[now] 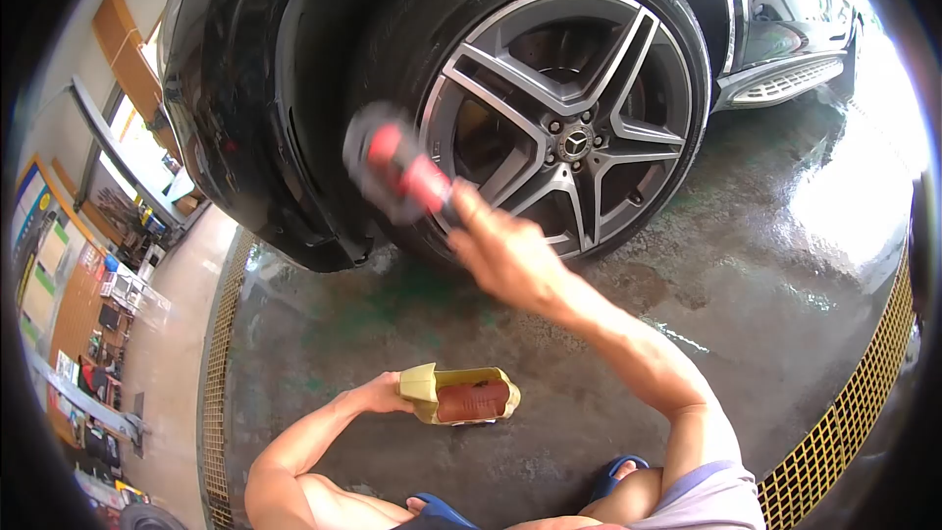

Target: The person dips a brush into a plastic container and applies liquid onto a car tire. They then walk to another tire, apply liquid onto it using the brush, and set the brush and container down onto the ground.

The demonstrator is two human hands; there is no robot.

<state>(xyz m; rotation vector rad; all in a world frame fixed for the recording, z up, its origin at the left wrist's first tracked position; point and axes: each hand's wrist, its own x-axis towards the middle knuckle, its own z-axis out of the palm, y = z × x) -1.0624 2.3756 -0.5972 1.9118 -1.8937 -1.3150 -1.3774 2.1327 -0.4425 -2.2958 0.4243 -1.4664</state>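
My right hand (507, 250) is wrapped round the handle of a red and black brush (400, 165), blurred by motion. The brush head is at the left sidewall of the car's tyre (417, 34), beside the silver and black alloy wheel (549, 98). Lower down, my left hand (379, 394) grips a yellow-green cut-open plastic container (420, 383) by its left side. Reddish-brown liquid (471, 400) lies inside it. The fingers of my left hand are partly hidden behind the container.
The black car's bumper (231, 128) curves down left of the tyre. A side step (790, 81) juts out at the right. Wet dark floor (324, 334) lies below, bordered by yellow grating (834, 432). Shelves with tools (103, 304) stand at the far left.
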